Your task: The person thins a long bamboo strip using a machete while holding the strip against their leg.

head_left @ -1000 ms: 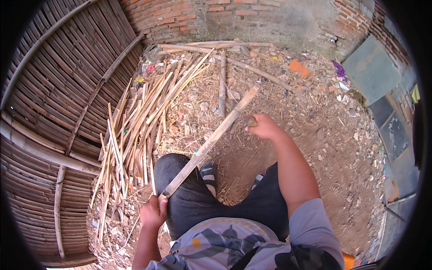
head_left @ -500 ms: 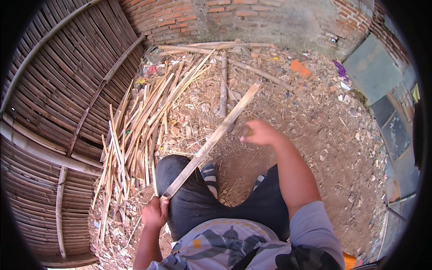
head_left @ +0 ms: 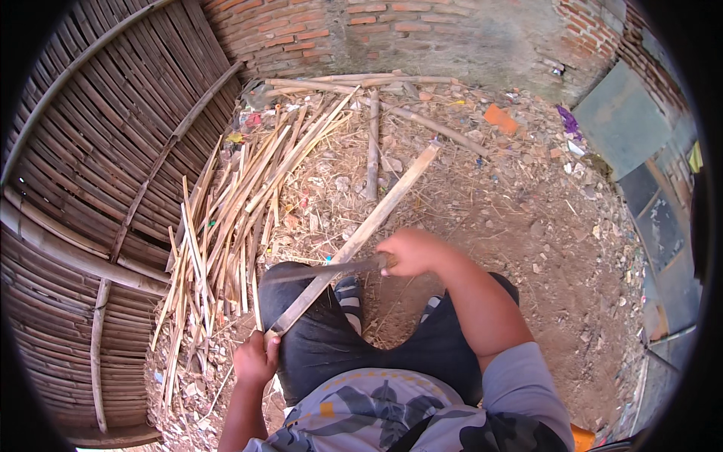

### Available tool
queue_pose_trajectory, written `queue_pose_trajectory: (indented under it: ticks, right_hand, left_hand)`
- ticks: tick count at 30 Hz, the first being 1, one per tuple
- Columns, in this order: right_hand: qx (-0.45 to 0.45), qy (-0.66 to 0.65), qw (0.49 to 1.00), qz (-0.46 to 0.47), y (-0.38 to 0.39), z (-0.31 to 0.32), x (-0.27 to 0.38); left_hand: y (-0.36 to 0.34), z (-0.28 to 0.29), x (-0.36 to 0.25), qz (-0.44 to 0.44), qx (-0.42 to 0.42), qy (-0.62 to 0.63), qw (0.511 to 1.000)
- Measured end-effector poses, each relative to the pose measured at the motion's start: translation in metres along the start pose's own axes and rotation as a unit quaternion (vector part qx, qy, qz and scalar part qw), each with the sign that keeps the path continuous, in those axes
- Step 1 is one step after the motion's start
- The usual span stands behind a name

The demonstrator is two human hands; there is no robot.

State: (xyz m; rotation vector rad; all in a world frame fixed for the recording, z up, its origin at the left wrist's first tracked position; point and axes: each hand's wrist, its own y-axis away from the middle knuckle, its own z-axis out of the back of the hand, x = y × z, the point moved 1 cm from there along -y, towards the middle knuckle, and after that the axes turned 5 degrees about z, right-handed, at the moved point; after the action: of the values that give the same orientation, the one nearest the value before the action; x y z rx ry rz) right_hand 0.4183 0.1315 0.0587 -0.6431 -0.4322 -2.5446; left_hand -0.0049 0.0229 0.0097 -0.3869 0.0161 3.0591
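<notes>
A long, pale split-bamboo slat [head_left: 393, 194] slants from beside my left knee up and away to the right. My left hand [head_left: 256, 358] is closed round its near end, thumb on top. My right hand [head_left: 414, 253] grips the short handle of a long knife [head_left: 354, 267], a machete by its shape. Its dark blade points left across the slat, above my left thigh. The blade is smeared by motion, and I cannot tell whether it touches the slat.
A loose pile of thin bamboo strips [head_left: 252, 203] lies at the left, beside a bamboo-slat wall [head_left: 113, 143]. Several poles [head_left: 374, 143] rest on the littered dirt toward the brick wall [head_left: 414, 34]. Grey sheets [head_left: 623, 117] lean at the right.
My right hand has moved left and down toward my knees, and the knife's blade now shows across the slat. My left hand and the slat have hardly moved.
</notes>
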Motion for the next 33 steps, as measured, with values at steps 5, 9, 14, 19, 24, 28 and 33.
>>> queue_pose_trajectory:
  ticks: [5,9,14,19,24,28,33]
  right_hand:
    - [-0.166,-0.091,0.97,-0.155,0.011,0.019,-0.067]
    - [-0.186,-0.135,0.956,-0.183,0.015,0.022,-0.072]
    - [-0.076,-0.054,0.995,-0.048,0.0,-0.002,-0.016]
    - [-0.032,0.033,0.999,0.02,-0.004,-0.007,0.002]
    - [-0.091,-0.165,0.961,-0.203,0.006,0.024,-0.049]
    - [-0.173,-0.091,0.968,-0.155,0.015,0.02,-0.07]
    - [-0.059,-0.043,0.995,-0.067,-0.001,0.003,-0.016]
  left_hand:
    - [0.0,-0.007,-0.002,0.018,-0.004,-0.008,1.0]
    - [-0.001,-0.005,-0.004,0.016,0.001,-0.001,1.0]
    - [0.0,-0.002,-0.001,0.013,0.01,0.001,1.0]
    - [0.0,0.008,-0.005,0.012,0.012,-0.017,1.0]
    - [0.001,0.001,-0.003,0.022,0.002,-0.008,1.0]
    - [-0.002,0.003,-0.008,0.02,0.013,-0.015,1.0]
    - [0.001,0.005,-0.006,0.015,0.01,-0.022,1.0]
